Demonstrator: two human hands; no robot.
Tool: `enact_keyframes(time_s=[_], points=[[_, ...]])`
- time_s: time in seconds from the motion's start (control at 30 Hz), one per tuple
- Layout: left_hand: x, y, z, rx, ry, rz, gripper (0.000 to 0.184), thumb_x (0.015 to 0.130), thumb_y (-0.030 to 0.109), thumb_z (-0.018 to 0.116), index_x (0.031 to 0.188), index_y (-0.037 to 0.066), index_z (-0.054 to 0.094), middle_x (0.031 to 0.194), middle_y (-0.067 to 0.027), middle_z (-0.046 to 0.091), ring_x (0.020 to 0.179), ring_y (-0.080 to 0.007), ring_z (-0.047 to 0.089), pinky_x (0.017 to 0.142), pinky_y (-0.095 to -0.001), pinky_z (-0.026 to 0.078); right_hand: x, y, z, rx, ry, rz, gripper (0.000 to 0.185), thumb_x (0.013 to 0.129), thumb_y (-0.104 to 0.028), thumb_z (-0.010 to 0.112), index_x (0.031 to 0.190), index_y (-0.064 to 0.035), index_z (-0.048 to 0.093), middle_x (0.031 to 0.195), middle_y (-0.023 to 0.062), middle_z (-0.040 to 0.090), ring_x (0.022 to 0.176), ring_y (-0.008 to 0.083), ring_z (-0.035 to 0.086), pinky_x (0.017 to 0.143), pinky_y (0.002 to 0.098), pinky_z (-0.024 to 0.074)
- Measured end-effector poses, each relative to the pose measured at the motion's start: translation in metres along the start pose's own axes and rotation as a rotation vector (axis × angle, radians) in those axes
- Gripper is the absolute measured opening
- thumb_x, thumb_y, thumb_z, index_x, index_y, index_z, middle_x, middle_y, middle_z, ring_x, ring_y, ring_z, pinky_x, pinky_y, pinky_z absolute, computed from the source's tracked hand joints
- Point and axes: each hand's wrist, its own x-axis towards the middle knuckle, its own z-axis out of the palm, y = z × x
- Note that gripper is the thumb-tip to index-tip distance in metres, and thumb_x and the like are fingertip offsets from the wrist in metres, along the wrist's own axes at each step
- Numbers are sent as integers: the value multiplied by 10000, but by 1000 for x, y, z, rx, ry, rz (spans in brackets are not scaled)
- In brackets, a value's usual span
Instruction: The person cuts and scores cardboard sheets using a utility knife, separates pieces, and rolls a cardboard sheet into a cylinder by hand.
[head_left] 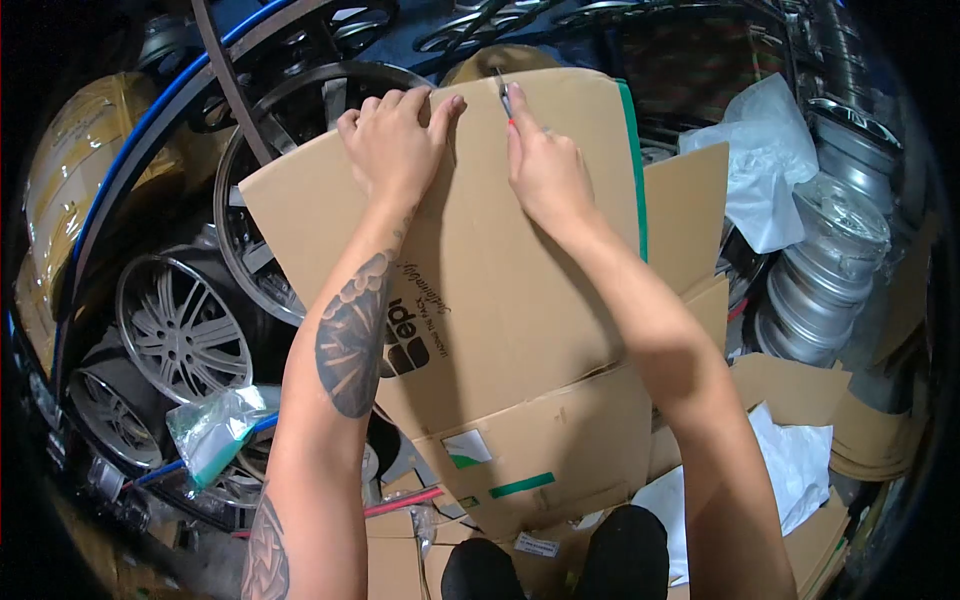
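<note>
1. The single view looks from the person's head, facing forward and steeply down.
2. It sits near: the left arm (318, 450) and right arm (695, 400) rise from the bottom edge, and the cardboard (530, 290) fills the middle.
3. A wide lens bends the outer scene, with dark rounding at the corners.

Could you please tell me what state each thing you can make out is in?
Cardboard: creased across its lower part.
Knife: blade out, at the cardboard's top edge.
Right hand: closed around the knife.
Left hand: at the cardboard's top edge, thumb spread; grip unclear.
Rims: stacked.
White plastic: crumpled.
</note>
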Motion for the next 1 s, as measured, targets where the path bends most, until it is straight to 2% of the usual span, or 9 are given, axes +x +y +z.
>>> enact_keyframes(time_s=[0.1, 0.23, 0.4, 0.73, 0.77, 0.87, 0.9, 1.0], points=[[0, 2, 0, -4, 4, 2, 483, 939, 587, 620, 1070, 153, 786, 1025, -4, 743, 1036, -218, 646, 1003, -451, 382, 17, -4, -22, -39, -129, -14, 521, 972, -163, 540, 1488, -101, 509, 888, 308, 703, 813, 481, 706, 767, 581, 577], [-1, 0, 2, -15, 59, 21, 478, 930, 585, 634, 1059, 152, 788, 987, 2, 741, 1026, -210, 648, 989, -449, 387, 34, -8, -46, -16, -183, -53, 465, 953, -133, 532, 1410, -70, 592, 908, 297, 710, 830, 476, 706, 801, 560, 574], [-2, -2, 4, -7, 65, 26, 506, 916, 615, 634, 1051, 156, 798, 986, 6, 748, 1001, -207, 655, 978, -439, 392, 8, -2, -39, -23, -139, -106, 473, 958, -129, 533, 1423, -55, 573, 850, 297, 698, 807, 487, 697, 792, 558, 572], [-2, -4, 10, 42, 106, 56, 535, 905, 652, 625, 1074, 175, 801, 1002, 4, 752, 995, -207, 674, 982, -428, 404, -38, 3, -37, -68, -187, -57, 500, 951, -108, 550, 1449, -59, 543, 819, 280, 697, 774, 474, 694, 748, 567, 569], [-3, -3, 7, 63, 125, 77, 473, 936, 602, 618, 1079, 188, 798, 1007, 11, 748, 1001, -205, 667, 984, -420, 404, -43, 4, -36, -69, -188, -56, 502, 951, -109, 553, 1451, -62, 541, 812, 272, 698, 767, 473, 693, 741, 565, 570], [-3, 21, -17, -53, 94, -23, 321, 854, 437, 738, 943, 133, 787, 940, -72, 731, 984, -264, 640, 920, -433, 408, -61, 7, -36, -66, -181, -55, 509, 952, -109, 561, 1459, -69, 534, 793, 251, 700, 747, 467, 690, 718, 558, 570], [-4, 21, -16, -55, 146, 14, 305, 868, 419, 728, 926, 125, 781, 899, -69, 720, 931, -270, 636, 894, -434, 408, -67, 8, -35, -60, -173, -59, 511, 953, -108, 564, 1461, -70, 530, 788, 244, 700, 741, 465, 689, 711, 556, 569], [-6, 21, -14, -58, 170, 26, 313, 863, 423, 732, 920, 119, 780, 906, -71, 722, 945, -269, 636, 898, -429, 407, -80, 11, -35, -70, -171, -61, 511, 959, -112, 571, 1467, -70, 523, 779, 234, 697, 728, 459, 686, 696, 554, 567]])
